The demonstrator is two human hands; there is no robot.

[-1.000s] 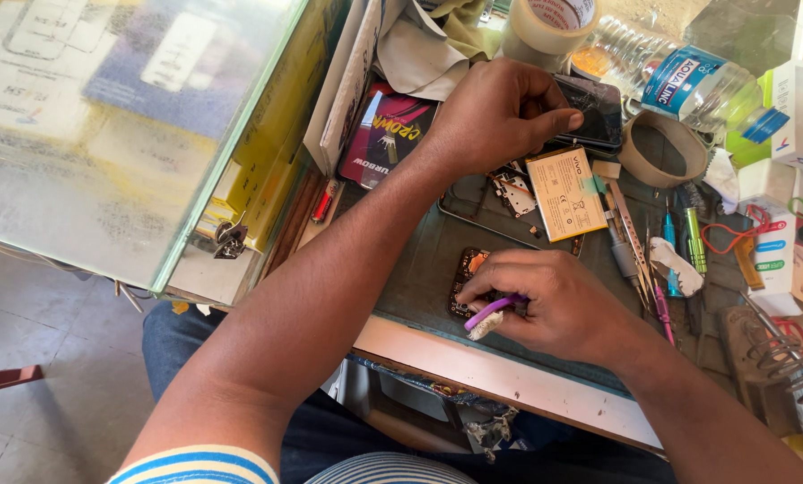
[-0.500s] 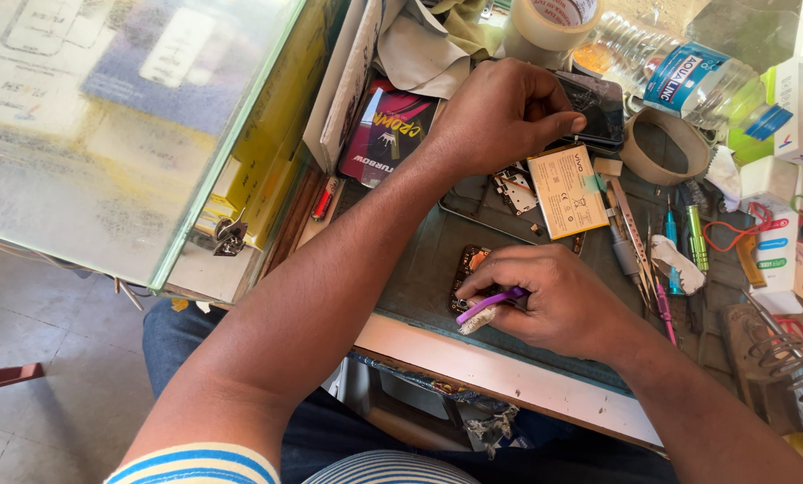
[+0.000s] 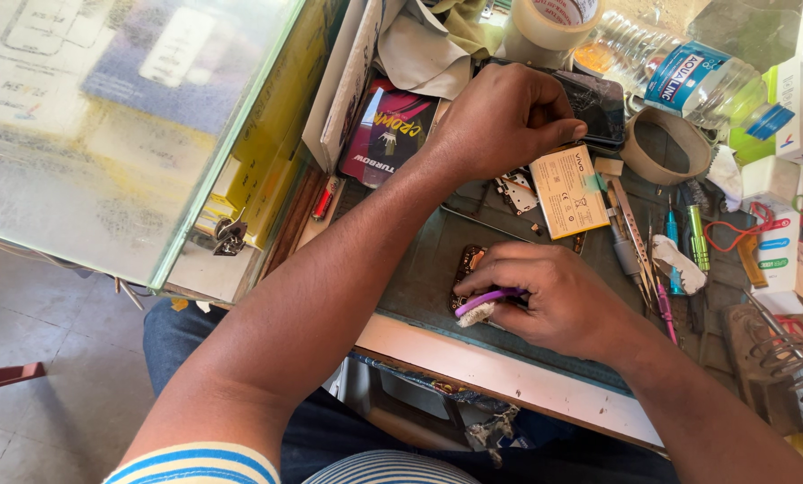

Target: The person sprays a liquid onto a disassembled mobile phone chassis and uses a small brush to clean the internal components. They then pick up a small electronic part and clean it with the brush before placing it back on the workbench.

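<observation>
While the grey floor (image 3: 43,305) shows at the near left, the workbench (image 3: 509,381) has a pale, worn near edge and a dark mat (image 3: 428,269) just behind it. Right hand (image 3: 558,300) sits on that mat near the front edge, fingers curled tight around a purple brush (image 3: 484,300), pressing on a small circuit board (image 3: 468,264). Bit further back, a yellowish phone battery (image 3: 569,190) lies flat. Left hand (image 3: 500,116) reaches to the far side, fingers pinched on a dark phone (image 3: 603,108). Tape rolls (image 3: 661,148) and a clear water bottle (image 3: 679,76) crowd the far edge. A glass-topped counter (image 3: 123,125) fills the left.
</observation>
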